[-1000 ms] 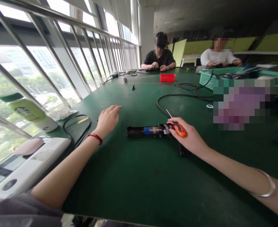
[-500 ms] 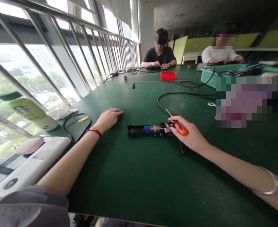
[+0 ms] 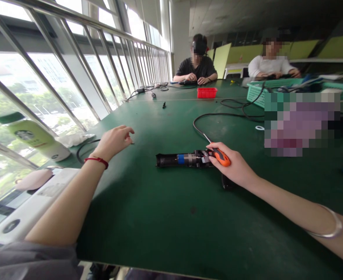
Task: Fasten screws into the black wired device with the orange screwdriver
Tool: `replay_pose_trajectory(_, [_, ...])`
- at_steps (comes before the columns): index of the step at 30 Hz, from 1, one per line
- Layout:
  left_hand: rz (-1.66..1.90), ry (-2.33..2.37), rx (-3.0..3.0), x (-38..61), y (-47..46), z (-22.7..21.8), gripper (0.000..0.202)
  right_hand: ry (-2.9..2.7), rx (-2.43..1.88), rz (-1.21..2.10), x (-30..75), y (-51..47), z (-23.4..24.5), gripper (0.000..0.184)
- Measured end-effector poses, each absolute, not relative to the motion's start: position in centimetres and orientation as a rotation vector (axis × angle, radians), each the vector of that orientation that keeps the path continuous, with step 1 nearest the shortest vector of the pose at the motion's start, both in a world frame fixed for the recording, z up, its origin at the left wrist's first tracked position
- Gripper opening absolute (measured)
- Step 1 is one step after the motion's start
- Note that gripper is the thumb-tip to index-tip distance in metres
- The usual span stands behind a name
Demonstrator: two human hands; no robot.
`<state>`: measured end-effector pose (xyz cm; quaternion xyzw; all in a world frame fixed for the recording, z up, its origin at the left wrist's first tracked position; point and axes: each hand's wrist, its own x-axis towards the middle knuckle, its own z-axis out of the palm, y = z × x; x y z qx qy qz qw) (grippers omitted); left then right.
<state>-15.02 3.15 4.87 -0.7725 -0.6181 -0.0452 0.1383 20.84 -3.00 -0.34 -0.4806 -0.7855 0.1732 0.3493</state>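
Screwdriver (image 3: 225,160) in my right hand (image 3: 239,167)

My right fingers wrap its orange-and-black handle. My left hand (image 3: 113,140) is half-curled; whether it pinches anything, I cannot tell. The black tool (image 3: 171,160), blue-banded, lies on the green table (image 3: 156,217) by my right fingertips.

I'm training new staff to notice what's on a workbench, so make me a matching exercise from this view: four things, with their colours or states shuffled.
Things:
1. Screwdriver
2. Bottle
3. Small open box
4. Tubular device

Colours and states:
A. Black with a blue band
B. Green-capped
C. Held in the right hand
D. Red

Right pairs: 1-C, 2-B, 3-D, 4-A
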Motion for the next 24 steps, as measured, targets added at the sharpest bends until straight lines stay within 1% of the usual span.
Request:
replay_pose_trajectory(2, [-0.147,-1.874,-2.165,-16.3,2.8,5.6,0.040,-2.033,-1.255,0.462,20.8,-3.1,-0.2,0.027])
replay_pose_trajectory(6, [-0.049,-1.972,-2.169,-18.1,2.4,6.0,0.038,-2.030,-1.279,0.489,20.8,-3.2,0.1,0.026])
replay_pose_trajectory(12, [-0.010,-1.921,-2.116,-16.7,2.8,4.4,0.045,-2.024,-1.286,0.489,20.8,-3.1,-0.2,0.028])
replay_pose_trajectory(18, [0.081,-1.873,-2.187,-16.4,3.0,4.0,0.040,-2.045,-1.254,0.456,20.9,-3.1,0.0,0.027])
replay_pose_trajectory(20, [0.108,-1.848,-2.210,-16.4,3.1,4.0,0.039,-2.093,-1.243,0.432,21.0,-3.0,0.2,0.029])
replay_pose_trajectory(24, [0.132,-1.784,-2.233,-16.2,3.2,3.8,0.037,-2.279,-1.204,0.335,21.3,-2.9,0.3,0.042])
